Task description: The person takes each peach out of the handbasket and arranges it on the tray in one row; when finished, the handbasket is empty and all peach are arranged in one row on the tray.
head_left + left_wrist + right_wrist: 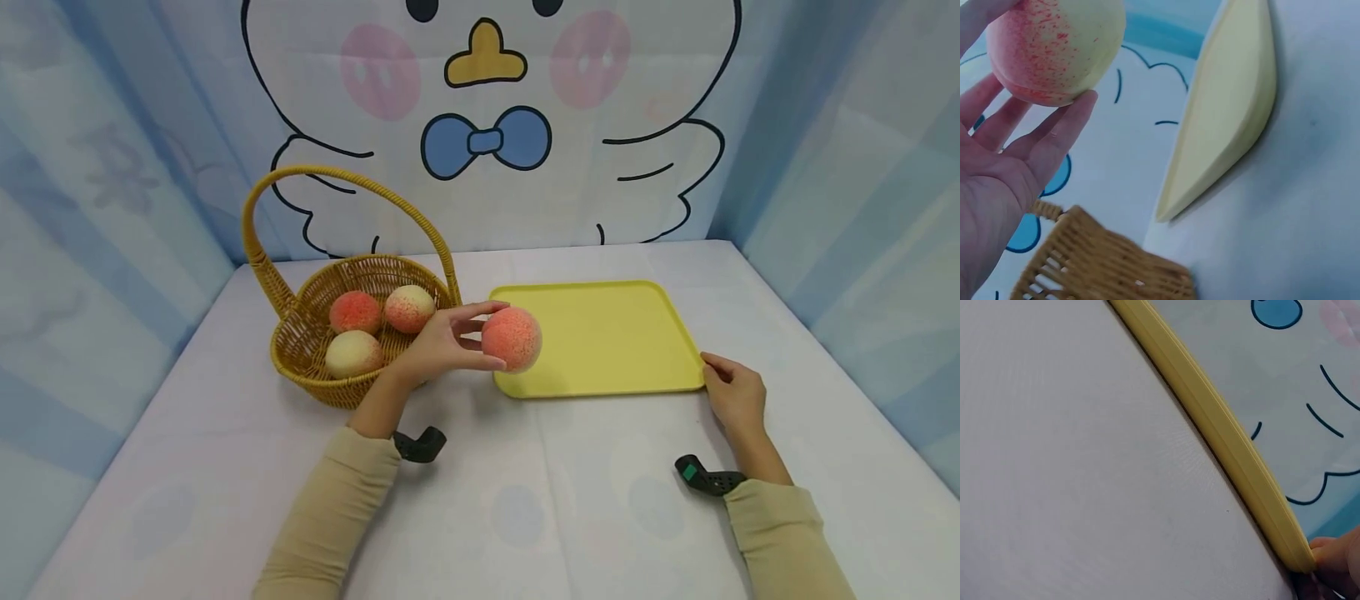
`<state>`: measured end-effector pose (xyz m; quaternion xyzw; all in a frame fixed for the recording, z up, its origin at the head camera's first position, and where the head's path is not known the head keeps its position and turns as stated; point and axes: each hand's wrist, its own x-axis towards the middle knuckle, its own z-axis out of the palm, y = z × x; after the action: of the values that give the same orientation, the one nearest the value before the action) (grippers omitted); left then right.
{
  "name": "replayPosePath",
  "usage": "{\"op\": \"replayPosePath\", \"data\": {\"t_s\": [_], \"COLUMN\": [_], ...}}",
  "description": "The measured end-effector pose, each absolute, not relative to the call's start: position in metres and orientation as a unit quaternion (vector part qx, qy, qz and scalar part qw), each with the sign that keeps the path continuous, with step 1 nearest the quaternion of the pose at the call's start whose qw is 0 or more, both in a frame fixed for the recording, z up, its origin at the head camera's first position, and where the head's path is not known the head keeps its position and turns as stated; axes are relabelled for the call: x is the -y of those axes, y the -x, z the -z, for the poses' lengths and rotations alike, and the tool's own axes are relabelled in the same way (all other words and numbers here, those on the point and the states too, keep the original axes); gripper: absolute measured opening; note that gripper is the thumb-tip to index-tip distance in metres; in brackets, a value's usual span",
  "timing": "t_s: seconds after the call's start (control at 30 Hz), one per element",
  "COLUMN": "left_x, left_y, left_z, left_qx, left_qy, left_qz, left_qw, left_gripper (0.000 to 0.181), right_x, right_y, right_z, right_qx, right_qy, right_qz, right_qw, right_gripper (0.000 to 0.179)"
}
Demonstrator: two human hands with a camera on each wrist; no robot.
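My left hand (441, 343) holds a pink-and-cream peach (512, 339) between thumb and fingers, raised near the left end of a yellow tray (600, 337). In the left wrist view the fingers spread around the peach (1057, 47), which hides part of them. My right hand (737, 398) pinches the tray's near right corner; in the right wrist view, its fingers sit at the end of the tray's side (1229, 456). Behind my left wrist stands a wicker basket (300, 371), holding a red peach (355, 312), a two-tone peach (409, 309) and a mostly cream peach (354, 354).
The basket's tall handle (341, 173) arches above its bowl. A white cloth (585, 508) covers the table. Behind it hangs a backdrop (487, 208) with a cartoon figure, and blue curtains (847, 208) close in both sides.
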<state>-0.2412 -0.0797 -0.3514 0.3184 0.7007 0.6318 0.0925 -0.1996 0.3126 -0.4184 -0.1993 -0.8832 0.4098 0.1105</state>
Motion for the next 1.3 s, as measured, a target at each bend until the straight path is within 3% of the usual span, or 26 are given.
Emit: {"op": "replayPosePath", "data": {"t_s": [0.77, 1.3], "left_x": [0.021, 0.021], "left_y": [0.267, 0.268], "left_z": [0.401, 0.408], "left_qx": [-0.738, -0.752], "left_qy": [-0.198, -0.214], "left_qz": [-0.629, -0.61], "left_qw": [0.14, 0.129], "left_gripper": [0.067, 0.068], "right_x": [-0.315, -0.313], "right_y": [0.201, 0.201], "right_z": [0.422, 0.42], "right_qx": [0.887, 0.885], "right_qy": [0.192, 0.196], "right_qz": [-0.404, -0.406], "right_qw": [0.119, 0.112], "right_gripper": [0.035, 0.035]}}
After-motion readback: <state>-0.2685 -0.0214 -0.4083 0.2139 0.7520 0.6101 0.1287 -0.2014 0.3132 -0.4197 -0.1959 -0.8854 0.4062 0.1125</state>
